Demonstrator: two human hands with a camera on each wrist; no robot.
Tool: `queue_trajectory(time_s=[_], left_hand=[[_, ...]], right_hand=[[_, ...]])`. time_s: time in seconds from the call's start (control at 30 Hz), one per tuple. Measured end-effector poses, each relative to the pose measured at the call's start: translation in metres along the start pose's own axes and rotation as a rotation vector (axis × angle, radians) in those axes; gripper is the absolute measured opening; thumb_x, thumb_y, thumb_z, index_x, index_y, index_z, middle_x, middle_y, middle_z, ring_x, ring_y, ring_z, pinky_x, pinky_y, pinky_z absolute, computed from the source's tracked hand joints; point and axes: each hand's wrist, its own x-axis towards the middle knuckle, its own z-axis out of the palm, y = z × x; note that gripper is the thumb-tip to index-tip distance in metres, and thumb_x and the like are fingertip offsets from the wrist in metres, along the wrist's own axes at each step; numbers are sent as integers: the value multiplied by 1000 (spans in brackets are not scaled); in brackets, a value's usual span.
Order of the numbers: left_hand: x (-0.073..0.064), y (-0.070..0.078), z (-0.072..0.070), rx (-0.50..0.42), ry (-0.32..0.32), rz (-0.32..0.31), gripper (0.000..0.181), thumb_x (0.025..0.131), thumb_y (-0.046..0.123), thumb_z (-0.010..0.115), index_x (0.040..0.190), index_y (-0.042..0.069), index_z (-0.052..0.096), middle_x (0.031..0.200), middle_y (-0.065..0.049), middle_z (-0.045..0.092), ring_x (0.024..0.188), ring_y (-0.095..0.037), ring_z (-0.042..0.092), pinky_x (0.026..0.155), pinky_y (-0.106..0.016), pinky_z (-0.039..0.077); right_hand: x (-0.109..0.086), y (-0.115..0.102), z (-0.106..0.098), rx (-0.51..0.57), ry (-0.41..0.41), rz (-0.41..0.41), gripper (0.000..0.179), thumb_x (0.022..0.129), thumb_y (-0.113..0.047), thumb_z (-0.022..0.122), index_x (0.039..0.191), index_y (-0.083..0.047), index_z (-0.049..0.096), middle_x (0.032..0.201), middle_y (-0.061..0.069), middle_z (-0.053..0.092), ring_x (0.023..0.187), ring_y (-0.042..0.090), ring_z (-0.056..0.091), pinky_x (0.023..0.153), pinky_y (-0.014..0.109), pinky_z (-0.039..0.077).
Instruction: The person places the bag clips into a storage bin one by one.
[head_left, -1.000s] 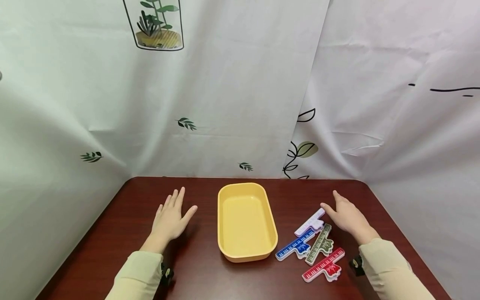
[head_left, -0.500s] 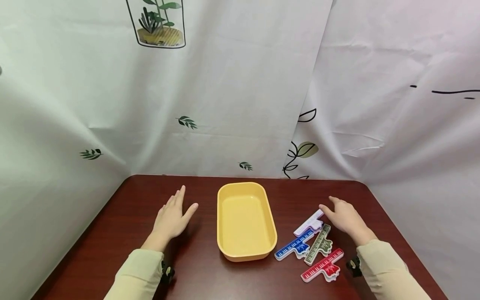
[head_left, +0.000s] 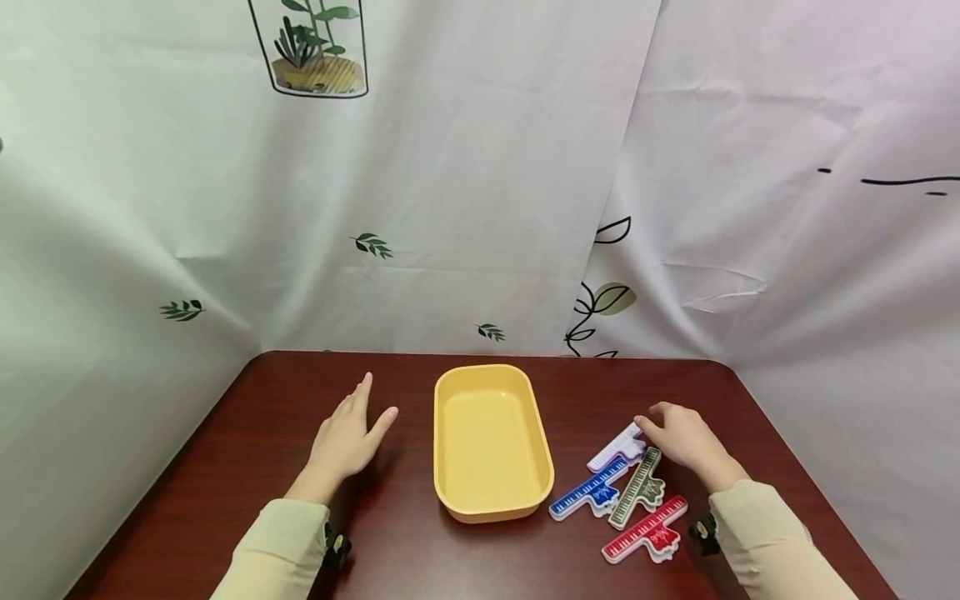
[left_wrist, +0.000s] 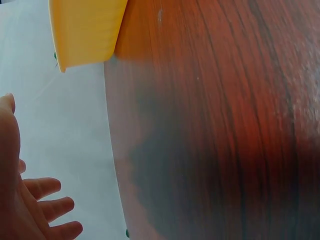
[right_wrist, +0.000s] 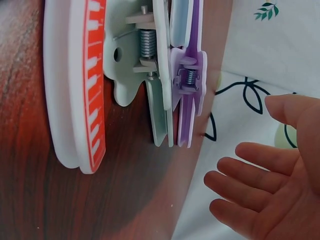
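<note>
Evidently nothing is lifted yet: a flat plastic lilac clip (head_left: 611,451), blue clip (head_left: 591,487), green clip (head_left: 636,489) and red clip (head_left: 645,529) lie right of the rectangular yellow plastic tray (head_left: 491,450). The left hand (head_left: 343,442), spread, and right hand (head_left: 684,435), relaxed near the lilac clip, grip nothing; any right-thumb contact is unclear.

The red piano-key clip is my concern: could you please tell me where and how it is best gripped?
I would probably pinch the red piano-key clip across the right end of its bar, the right hand coming from above on that side. The bar is long and narrow, and that end lies clear of the green clip.
</note>
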Motion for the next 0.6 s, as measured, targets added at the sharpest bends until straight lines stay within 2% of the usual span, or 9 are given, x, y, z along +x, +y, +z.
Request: queue_trajectory(time_s=[0.27,0.6], left_hand=[[2,6,3,-50,-25,-16,84,93,66,27,153,9,8,149,-25,30,133,-45,35,102,-65,33],[0,14,6,-137,-45,-49,85,92,67,30,151,8,16,148,-27,31,132,-46,36,104,-63,34]], right_hand=[[-1,1,0,-13,-17,-14,49,90,-33,59,110,12,59,100,27,64,85,31,62,80,54,53],[-4,-1,1,-2,-33,-9,48,88,-31,63,109,12,60,97,25,65,82,28,61,78,52,54]])
